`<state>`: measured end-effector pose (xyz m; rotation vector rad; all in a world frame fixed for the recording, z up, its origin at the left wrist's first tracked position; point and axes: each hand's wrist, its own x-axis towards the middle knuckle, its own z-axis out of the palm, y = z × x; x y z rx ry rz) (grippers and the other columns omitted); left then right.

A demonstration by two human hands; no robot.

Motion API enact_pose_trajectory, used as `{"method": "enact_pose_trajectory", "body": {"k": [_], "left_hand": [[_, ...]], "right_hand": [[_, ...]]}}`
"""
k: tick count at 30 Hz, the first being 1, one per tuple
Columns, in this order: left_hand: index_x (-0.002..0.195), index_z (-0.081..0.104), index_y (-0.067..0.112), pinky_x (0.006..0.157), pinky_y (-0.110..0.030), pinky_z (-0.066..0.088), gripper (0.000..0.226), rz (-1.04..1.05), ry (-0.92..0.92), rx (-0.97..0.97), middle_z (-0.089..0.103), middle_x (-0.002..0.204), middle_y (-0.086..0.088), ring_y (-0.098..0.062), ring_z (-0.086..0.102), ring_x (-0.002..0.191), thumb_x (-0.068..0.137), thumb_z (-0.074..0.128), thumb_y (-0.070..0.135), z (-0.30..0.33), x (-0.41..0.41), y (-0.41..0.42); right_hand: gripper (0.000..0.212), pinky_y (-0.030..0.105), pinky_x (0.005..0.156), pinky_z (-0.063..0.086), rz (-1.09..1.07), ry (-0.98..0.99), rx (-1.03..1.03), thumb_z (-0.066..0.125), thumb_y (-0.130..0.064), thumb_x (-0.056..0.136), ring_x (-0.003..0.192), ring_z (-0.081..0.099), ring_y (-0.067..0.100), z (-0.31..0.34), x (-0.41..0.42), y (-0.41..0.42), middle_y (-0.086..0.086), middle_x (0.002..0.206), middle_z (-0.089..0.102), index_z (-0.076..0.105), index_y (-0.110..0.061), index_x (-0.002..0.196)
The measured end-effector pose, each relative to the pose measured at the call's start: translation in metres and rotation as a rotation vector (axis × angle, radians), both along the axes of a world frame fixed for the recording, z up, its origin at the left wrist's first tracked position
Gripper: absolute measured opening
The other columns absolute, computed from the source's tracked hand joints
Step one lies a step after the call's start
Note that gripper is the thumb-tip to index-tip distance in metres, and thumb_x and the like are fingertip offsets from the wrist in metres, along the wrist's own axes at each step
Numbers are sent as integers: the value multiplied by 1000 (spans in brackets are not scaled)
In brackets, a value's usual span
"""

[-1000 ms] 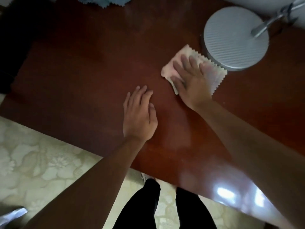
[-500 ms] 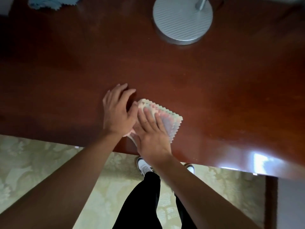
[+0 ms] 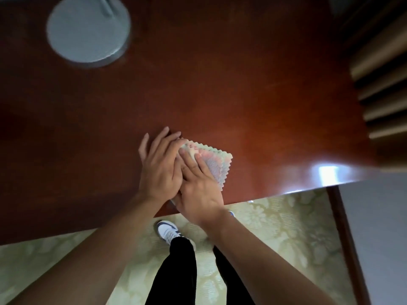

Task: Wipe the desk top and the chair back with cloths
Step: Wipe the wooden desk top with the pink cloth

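A pale pastel cloth (image 3: 214,160) with zigzag edges lies flat on the dark red-brown desk top (image 3: 220,84), close to the near edge. My right hand (image 3: 198,186) presses down on the cloth with straight fingers. My left hand (image 3: 159,166) lies flat on the desk right beside it, its fingers touching the cloth's left edge and partly overlapping my right hand. The chair back is not in view.
A round grey lamp base (image 3: 88,28) stands on the desk at the far left. The desk's right end borders a slatted brown surface (image 3: 378,84). Below the near edge are patterned flooring (image 3: 275,238) and my legs and a white shoe (image 3: 167,231).
My right hand has drawn the cloth from beside the lamp base back to the near edge. My left hand has closed up against it, and the view has shifted right.
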<state>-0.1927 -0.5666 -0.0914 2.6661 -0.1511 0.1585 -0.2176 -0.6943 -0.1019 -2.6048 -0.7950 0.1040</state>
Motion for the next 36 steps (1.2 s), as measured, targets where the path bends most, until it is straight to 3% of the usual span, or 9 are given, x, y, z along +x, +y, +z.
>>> {"method": "enact_pose_trajectory", "body": {"k": [13,19,24,27,29,32,36], "left_hand": [[131,60,10,115,-58,19,50,-371,-68,-32,56,143,-5,-26,40,142,88,36,18,-4,69,-295],[126,63,12,116,-56,18,51,-494,-67,-19,58,140,-5,-26,43,140,84,37,21,-5,83,-376],[125,64,13,117,-52,19,50,-557,-41,-78,61,136,-5,-25,48,135,86,38,30,23,101,-424],[125,64,13,116,-49,24,45,-542,-137,-196,61,135,-3,-21,51,132,86,49,27,48,106,-392],[123,65,9,113,-47,33,42,-477,-193,-266,64,132,-5,-22,55,128,85,54,21,59,107,-338],[117,68,3,106,-41,44,36,-277,-231,-247,66,126,-9,-25,58,123,87,51,14,57,98,-233],[116,66,1,106,-27,42,35,-128,-89,-85,63,126,-9,-22,59,119,91,44,11,40,64,-133]], "right_hand": [[62,41,123,10,-384,-41,-40,37,-43,97,148,22,26,-8,22,-274,9,154,38,37,-7,148],[62,42,123,8,-496,-21,3,35,-42,99,149,13,22,-14,25,-347,9,155,33,34,-7,149],[57,47,122,2,-868,-47,120,29,-32,99,150,11,25,-2,31,-364,9,158,26,32,-10,151],[50,49,121,12,-780,-118,316,37,-23,98,149,17,22,16,36,-329,12,152,37,43,-4,144],[47,53,118,22,-649,-112,352,40,-22,98,144,30,31,24,43,-287,16,147,45,46,-4,141],[50,52,117,24,-406,-78,244,41,-30,99,144,31,33,21,50,-209,11,151,43,43,-11,145],[59,52,117,24,-149,-43,9,50,-34,96,148,19,30,0,48,-132,11,157,33,40,-8,148]]}}
